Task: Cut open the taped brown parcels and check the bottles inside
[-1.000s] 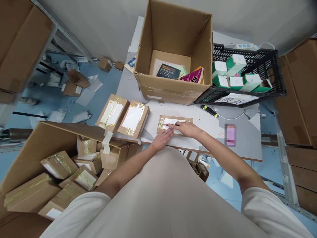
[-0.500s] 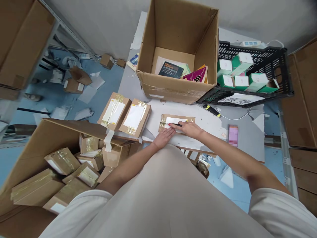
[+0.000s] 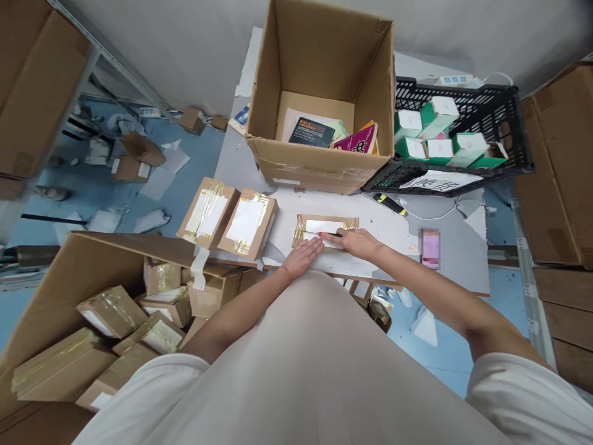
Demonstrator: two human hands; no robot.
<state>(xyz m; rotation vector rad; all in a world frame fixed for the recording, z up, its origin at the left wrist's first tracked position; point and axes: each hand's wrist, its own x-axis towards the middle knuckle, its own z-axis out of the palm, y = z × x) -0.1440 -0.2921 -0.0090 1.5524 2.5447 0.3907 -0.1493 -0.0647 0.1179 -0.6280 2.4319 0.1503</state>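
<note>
A small taped cardboard parcel point(image 3: 302, 233) with a white label lies flat on the table before me. My left hand point(image 3: 303, 256) rests flat on its near side, fingers stretched out. My right hand point(image 3: 359, 242) grips a slim black-and-red utility knife point(image 3: 330, 235), index finger along its top. The knife's thin tip points left over the label; I cannot tell whether it cuts the surface. Left of my hands, two taped parcels with white labels, one farther left point(image 3: 209, 213) and one nearer point(image 3: 248, 224), lie side by side.
Behind the parcel stands a big open carton point(image 3: 319, 164) with several books. Right of it, a black crate point(image 3: 514, 133) holds green-and-white boxes. A yellow-black cutter point(image 3: 390, 204) and a blurred pink item point(image 3: 430, 249) lie on the table. A large carton point(image 3: 55, 296) of parcels stands at lower left.
The knife tip has drawn right across the parcel, from near its left end to over the label. The whole view has shifted slightly; my left hand stays on the parcel.
</note>
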